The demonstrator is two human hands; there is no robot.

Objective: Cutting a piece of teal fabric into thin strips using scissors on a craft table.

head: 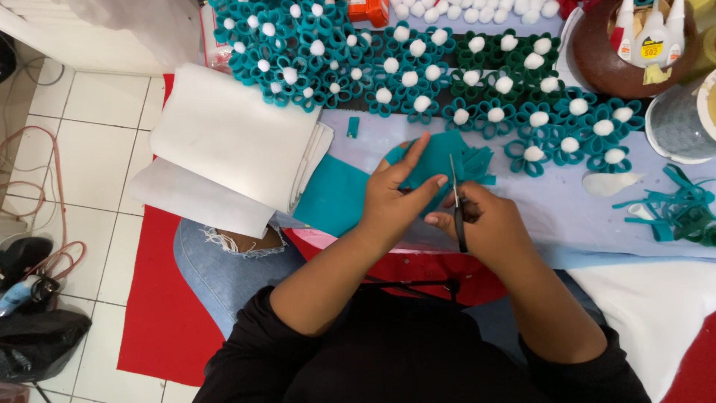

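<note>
teal felt piece lies on the lavender surface, just ahead of both hands. left hand pinches its near edge; right hand grips scissors, blades pointing away into the felt.

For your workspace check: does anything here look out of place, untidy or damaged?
Teal felt offcuts lie tangled at the table's right edge, and a stray teal scrap sits apart near the felt flowers. The jeans are torn at the knee.

Matt teal felt piece in the left hand; scissors with shiny metal blades in the right hand; beyond them, felt flowers with fluffy white pompoms.
</note>
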